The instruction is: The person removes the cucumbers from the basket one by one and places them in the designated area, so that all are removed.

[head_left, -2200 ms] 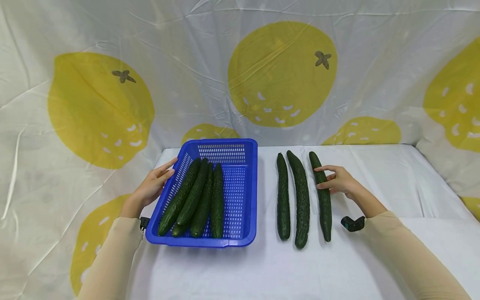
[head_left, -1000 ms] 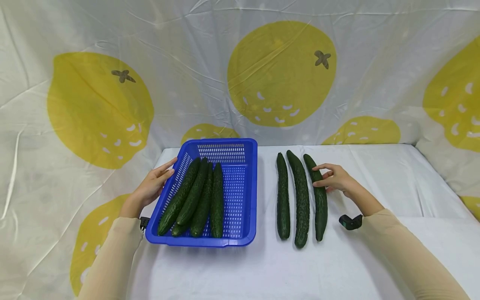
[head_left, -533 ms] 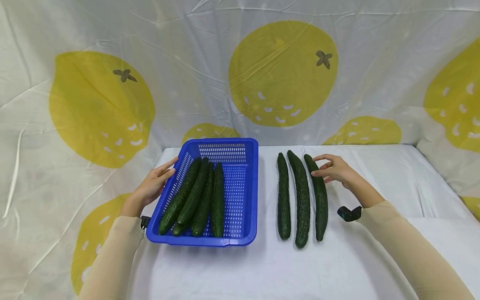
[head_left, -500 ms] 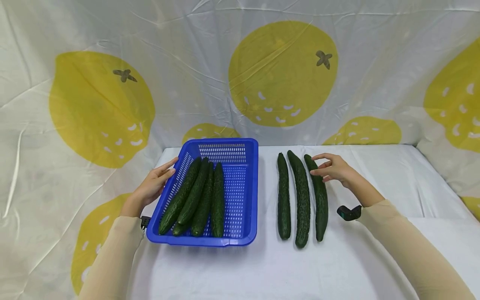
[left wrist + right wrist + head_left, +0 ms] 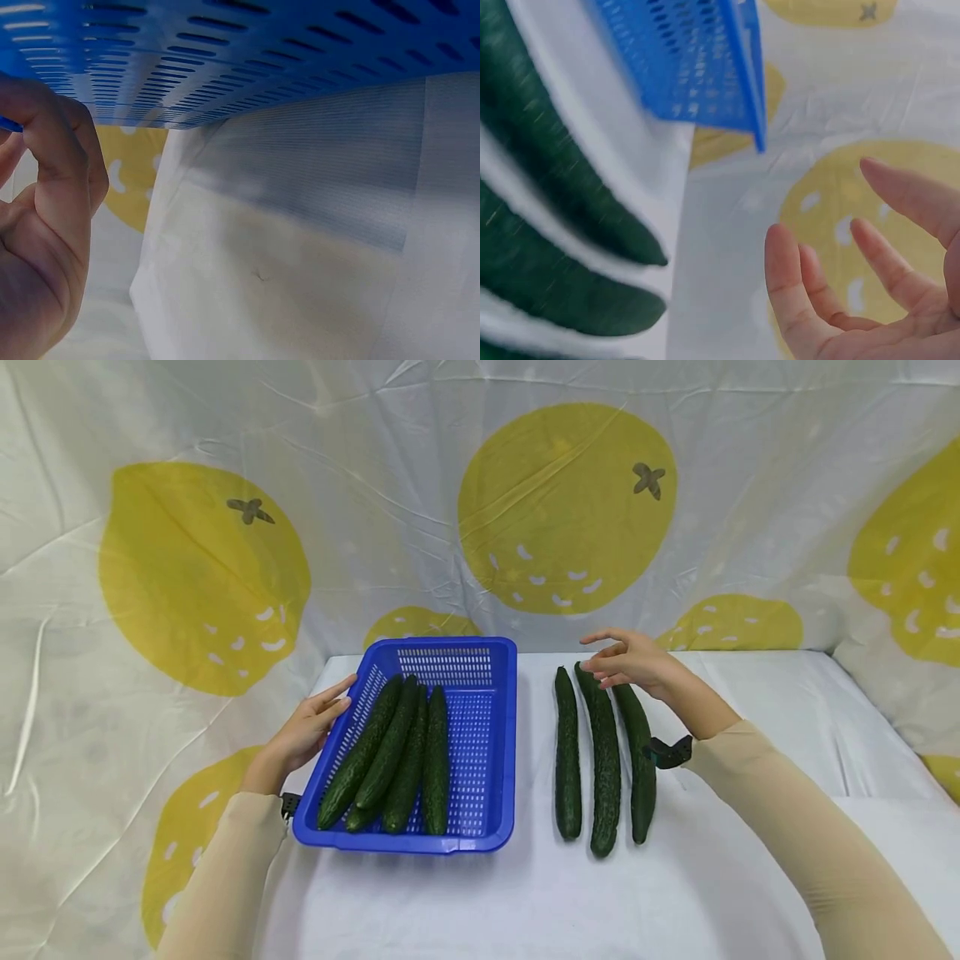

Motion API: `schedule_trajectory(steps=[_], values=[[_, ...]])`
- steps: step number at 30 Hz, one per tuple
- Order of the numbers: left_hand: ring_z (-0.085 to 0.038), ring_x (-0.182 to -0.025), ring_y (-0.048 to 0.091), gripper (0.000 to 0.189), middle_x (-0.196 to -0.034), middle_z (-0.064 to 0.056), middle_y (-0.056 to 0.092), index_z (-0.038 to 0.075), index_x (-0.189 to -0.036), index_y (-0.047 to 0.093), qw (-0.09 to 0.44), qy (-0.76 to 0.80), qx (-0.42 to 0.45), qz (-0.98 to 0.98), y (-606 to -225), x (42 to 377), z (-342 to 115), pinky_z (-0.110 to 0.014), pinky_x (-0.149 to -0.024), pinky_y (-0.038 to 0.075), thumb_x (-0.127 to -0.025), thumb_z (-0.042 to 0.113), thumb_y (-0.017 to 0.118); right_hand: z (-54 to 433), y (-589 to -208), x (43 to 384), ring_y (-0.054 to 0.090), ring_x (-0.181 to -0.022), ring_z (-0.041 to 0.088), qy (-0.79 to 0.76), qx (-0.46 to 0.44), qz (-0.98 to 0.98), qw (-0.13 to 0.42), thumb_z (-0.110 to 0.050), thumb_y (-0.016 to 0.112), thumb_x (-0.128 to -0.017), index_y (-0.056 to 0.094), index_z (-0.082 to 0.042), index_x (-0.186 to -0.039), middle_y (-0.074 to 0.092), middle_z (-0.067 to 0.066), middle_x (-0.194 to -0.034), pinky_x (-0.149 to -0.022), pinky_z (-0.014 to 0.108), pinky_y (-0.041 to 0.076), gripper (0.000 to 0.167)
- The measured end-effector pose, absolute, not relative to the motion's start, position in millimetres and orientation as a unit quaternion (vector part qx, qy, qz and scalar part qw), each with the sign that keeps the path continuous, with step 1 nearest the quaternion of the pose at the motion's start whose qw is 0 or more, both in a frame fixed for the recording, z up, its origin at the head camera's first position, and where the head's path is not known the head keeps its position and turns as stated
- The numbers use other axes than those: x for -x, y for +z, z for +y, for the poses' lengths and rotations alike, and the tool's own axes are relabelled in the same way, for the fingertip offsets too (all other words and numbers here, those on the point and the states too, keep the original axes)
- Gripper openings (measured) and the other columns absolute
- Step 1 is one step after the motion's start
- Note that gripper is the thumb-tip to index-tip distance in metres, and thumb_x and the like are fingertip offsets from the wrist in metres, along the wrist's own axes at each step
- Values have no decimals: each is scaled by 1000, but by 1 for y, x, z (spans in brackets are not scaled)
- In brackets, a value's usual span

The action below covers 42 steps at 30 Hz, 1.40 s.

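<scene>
Right hand (image 5: 637, 663) near upper ends of three cucumbers (image 5: 606, 768), right of centre — fingers spread, empty. Left hand (image 5: 306, 728) at left edge of blue basket (image 5: 508, 743); touching or pinching, cannot tell. Risk — right fingers dipping low could roll the cucumbers askew.

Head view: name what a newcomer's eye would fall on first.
The blue slotted basket, left of centre on the white tablecloth, likely grabs the eye, cucumbers along its left side. Yellow lemons printed on the backdrop loom behind. To the basket's right, three more cucumbers lie side by side, the right hand over two far ends.
</scene>
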<state>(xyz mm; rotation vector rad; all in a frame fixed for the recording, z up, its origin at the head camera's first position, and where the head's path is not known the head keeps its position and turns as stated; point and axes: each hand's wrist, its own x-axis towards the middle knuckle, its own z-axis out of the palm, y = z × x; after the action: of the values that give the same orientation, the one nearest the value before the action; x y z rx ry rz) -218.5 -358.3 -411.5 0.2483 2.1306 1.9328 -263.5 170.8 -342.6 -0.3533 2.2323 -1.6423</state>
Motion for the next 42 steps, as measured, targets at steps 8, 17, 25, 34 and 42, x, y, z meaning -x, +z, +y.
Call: schedule_trajectory(steps=[8, 17, 25, 34, 42], values=[[-7, -67, 62, 59, -104, -1, 66, 13, -160, 20, 121, 661, -86, 736, -411, 217, -360, -20, -51, 50, -108, 26, 44, 125, -321, 270, 62, -93, 27, -581, 140, 779, 191, -12, 69, -96, 48, -4, -144, 55, 26, -127, -87, 45, 56, 53], [-7, -67, 64, 58, -108, -2, 67, 13, -160, 19, 125, 667, -89, 729, -410, 218, -361, -20, -49, 50, -109, 24, 43, 78, -309, 273, 62, -107, 41, -621, 122, 745, 210, -8, 69, -95, 53, -3, -139, 51, 24, -134, -93, 50, 52, 47], [-7, -65, 62, 58, -105, -1, 67, 12, -160, 19, 124, 665, -88, 731, -411, 218, -359, -19, -47, 47, -109, 24, 43, 46, -309, 274, 65, -102, 37, -630, 117, 730, 238, -6, 69, -94, 53, -1, -139, 53, 21, -133, -90, 47, 54, 48], [-7, -65, 62, 58, -106, -1, 67, 13, -160, 19, 122, 667, -86, 730, -411, 219, -358, -19, -48, 48, -109, 24, 43, 16, -317, 275, 66, -96, 31, -636, 114, 715, 265, -6, 69, -95, 55, 0, -137, 45, 17, -145, -92, 48, 53, 45], [-7, -66, 62, 58, -104, 0, 67, 13, -160, 20, 125, 667, -86, 729, -411, 219, -358, -19, -48, 48, -109, 24, 43, -7, -328, 277, 64, -104, 36, -647, 62, 706, 283, -5, 73, -91, 62, -3, -133, 51, 12, -140, -96, 51, 51, 43]])
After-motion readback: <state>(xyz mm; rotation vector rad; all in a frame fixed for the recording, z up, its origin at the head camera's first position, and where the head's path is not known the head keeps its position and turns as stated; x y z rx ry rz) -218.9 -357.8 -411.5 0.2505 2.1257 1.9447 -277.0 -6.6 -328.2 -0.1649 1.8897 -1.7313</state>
